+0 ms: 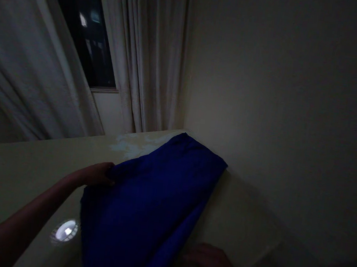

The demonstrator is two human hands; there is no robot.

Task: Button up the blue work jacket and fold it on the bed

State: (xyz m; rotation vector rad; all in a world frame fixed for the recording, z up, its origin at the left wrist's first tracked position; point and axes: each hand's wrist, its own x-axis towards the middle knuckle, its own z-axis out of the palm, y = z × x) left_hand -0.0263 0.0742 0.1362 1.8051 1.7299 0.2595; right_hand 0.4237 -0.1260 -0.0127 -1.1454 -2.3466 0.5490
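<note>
A deep blue cloth (153, 190) stretches across a pale flat surface (29, 160), its far corner reaching toward the corner of the room. My left hand (99, 173) is closed on the cloth's left edge, thumb on top of the fabric. Soft folds run down the cloth's lower right side, and its near end leaves the bottom of the view. Just right of that side is my right hand (211, 264), dark and blurred at the bottom edge. Its fingers look somewhat bent, but I cannot make out whether they touch or hold anything.
Beige curtains (151, 54) hang behind the surface, with a dark window (84, 26) between them. A plain wall (281, 97) bounds the right side. A bright round spot (66, 230) shows below my left forearm. The room is dim.
</note>
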